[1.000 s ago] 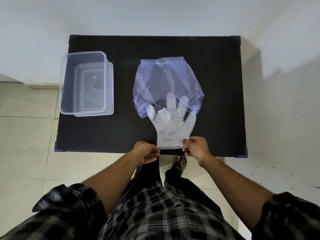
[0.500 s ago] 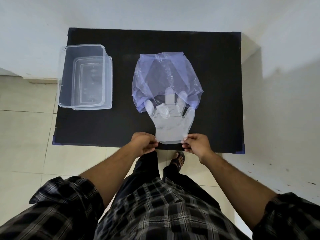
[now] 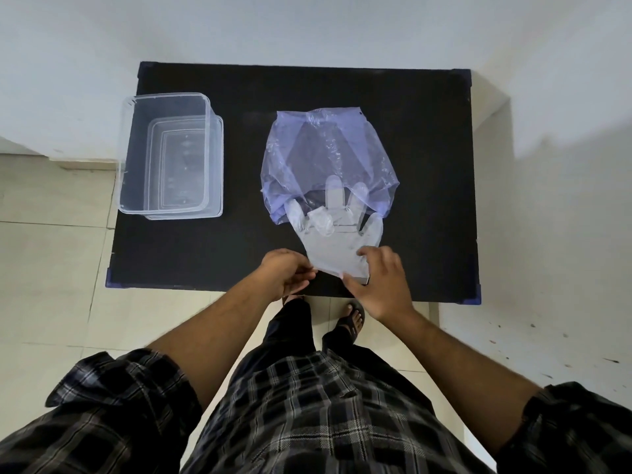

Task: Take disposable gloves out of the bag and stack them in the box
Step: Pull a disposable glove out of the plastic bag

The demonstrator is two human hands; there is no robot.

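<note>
Nearest to me are my checked shirt (image 3: pixel 307 415) and rolled sleeves, with my dark trousers and one sandalled foot (image 3: pixel 350 326) on the pale tiled floor (image 3: pixel 51 268) below the table edge. Both my forearms reach forward to the near edge of the black table (image 3: pixel 427 165).

My left hand (image 3: pixel 285 273) has its thumb and fingers pressed together on the left corner of the cuff of a clear disposable glove (image 3: pixel 337 249), lifting that corner a little off the table. My right hand (image 3: pixel 383 282) lies over the right side of the cuff, fingers spread loosely on top of the plastic and the thumb at the cuff's edge; whether it pinches the film or only rests on it, I cannot tell.

The glove lies flat on the table, cuff towards me, its fingers pointing away. The fingertips are still tucked into the open mouth of the pale blue plastic bag (image 3: pixel 328 159), which lies crumpled just beyond the glove, near the middle of the table. More clear glove material seems to be bunched at the bag's mouth, but I cannot count it.

Well to the left, at the table's left edge, stands the clear plastic box (image 3: pixel 126 155), open at the top, with what looks like its lid tucked beneath it. Beyond the table is a plain white wall (image 3: pixel 307 29).
</note>
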